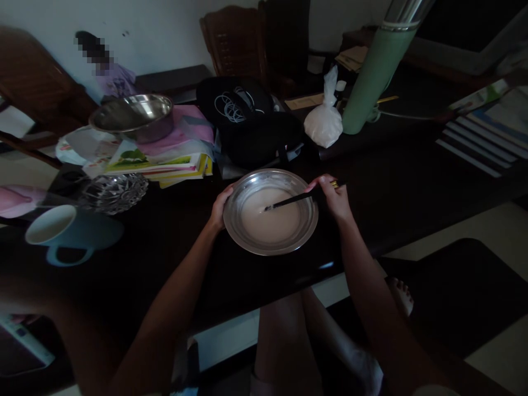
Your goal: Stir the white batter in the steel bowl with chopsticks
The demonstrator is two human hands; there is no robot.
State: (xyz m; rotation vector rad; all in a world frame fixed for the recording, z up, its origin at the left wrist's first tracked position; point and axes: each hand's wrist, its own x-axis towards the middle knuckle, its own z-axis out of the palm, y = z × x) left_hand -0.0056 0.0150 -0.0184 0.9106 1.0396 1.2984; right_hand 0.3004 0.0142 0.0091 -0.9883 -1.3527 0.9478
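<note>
A round steel bowl (pixel 231 231) of pale, milky liquid (pixel 268 225) sits on the dark table in front of me. My left hand (pixel 221 208) grips the bowl's left rim, its fingers partly hidden behind the side. Across the right rim, my right hand (pixel 335 198) is closed around black chopsticks (pixel 291 200). Their tips dip into the liquid near its middle, and gold-coloured ends show by my fingers. Whether the right hand also touches the bowl is hard to tell in the dim light.
A light-blue mug (pixel 61 231), glass dish (pixel 115 192) and second steel bowl (pixel 144 129) on books stand left. Behind are a black case (pixel 259 137), tied bag of white powder (pixel 324 126) and green flask (pixel 371 82). Another person's arm (pixel 33 297) shows lower left.
</note>
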